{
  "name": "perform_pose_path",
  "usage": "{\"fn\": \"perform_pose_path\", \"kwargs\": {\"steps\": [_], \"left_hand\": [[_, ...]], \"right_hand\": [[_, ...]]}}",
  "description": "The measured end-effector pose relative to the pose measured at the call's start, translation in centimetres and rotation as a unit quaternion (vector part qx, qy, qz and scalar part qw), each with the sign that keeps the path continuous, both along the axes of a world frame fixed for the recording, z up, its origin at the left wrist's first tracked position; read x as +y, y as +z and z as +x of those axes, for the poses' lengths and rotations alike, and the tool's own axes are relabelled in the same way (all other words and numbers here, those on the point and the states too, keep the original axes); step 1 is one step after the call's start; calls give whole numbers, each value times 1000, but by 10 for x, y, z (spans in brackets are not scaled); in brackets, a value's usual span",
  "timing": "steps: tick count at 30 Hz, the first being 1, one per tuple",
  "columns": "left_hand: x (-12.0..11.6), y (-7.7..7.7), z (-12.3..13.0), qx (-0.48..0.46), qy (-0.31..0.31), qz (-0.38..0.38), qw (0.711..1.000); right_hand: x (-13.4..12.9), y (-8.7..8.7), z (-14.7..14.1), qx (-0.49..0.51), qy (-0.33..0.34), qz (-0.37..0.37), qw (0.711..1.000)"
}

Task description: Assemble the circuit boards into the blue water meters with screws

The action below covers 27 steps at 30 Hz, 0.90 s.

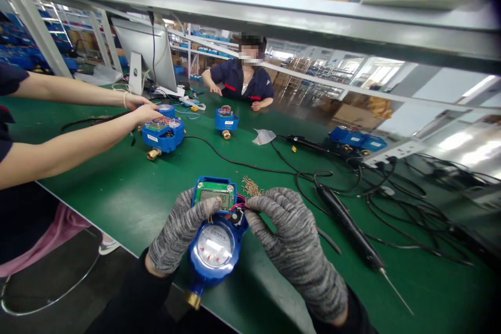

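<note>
Close to the table's front edge lies a blue water meter (214,248) with a round dial and a brass fitting at its near end. My left hand (180,227), in a grey knit glove, grips a display module (213,190) with a green circuit board and small screen, tilted up above the dial. The thumb rests on the screen's corner. My gloved right hand (287,235) pinches red and dark wires (240,202) at the module's right side. A small pile of screws (251,186) lies just beyond the right fingertips.
A black electric screwdriver (348,227) with a long bit lies right, among tangled cables. A co-worker's hands (146,112) touch blue meters (164,133) at left. Another person (246,75) sits opposite, behind a meter (226,119). A shelf (250,15) spans overhead.
</note>
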<state>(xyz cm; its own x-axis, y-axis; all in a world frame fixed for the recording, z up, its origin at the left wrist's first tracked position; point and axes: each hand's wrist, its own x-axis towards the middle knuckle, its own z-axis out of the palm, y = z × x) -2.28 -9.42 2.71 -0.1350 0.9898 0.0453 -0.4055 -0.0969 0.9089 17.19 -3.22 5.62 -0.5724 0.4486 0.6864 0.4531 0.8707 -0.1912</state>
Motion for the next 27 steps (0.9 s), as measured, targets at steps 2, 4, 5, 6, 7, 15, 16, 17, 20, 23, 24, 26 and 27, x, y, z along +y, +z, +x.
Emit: {"fn": "perform_pose_path", "kwargs": {"steps": [2,4,5,6,7,15,16,17,20,23,24,26,27], "left_hand": [[-1,1,1,21,6,-1,1000],[-2,1,2,37,19,2,999],[-1,1,2,46,26,4,999],[-1,0,3,56,33,7,998],[-1,1,4,66,41,11,997],[-4,6,6,62,67,31,995],[-5,6,6,53,57,30,997],[-6,5,6,45,47,28,997],[-7,2,5,56,54,16,997],[-8,0,4,95,98,13,991],[-9,1,4,101,101,16,990],[-9,2,4,102,81,27,991],[-9,3,4,98,66,34,992]], "right_hand": [[1,1,-1,-8,1,12,1000],[1,2,-4,-18,4,35,999],[0,3,-6,-21,3,57,998],[-1,5,-9,-22,-2,84,996],[-2,6,-12,-21,-8,114,993],[-19,3,-12,-6,87,60,994],[-20,1,-11,3,79,23,997],[-20,-2,-9,14,69,-11,997],[-19,-9,-8,44,39,-92,994],[-15,-13,-8,61,37,-188,980],[-13,-13,-8,63,43,-235,969],[-9,-12,-6,62,59,-330,940],[-7,-10,-6,62,63,-367,926]]}}
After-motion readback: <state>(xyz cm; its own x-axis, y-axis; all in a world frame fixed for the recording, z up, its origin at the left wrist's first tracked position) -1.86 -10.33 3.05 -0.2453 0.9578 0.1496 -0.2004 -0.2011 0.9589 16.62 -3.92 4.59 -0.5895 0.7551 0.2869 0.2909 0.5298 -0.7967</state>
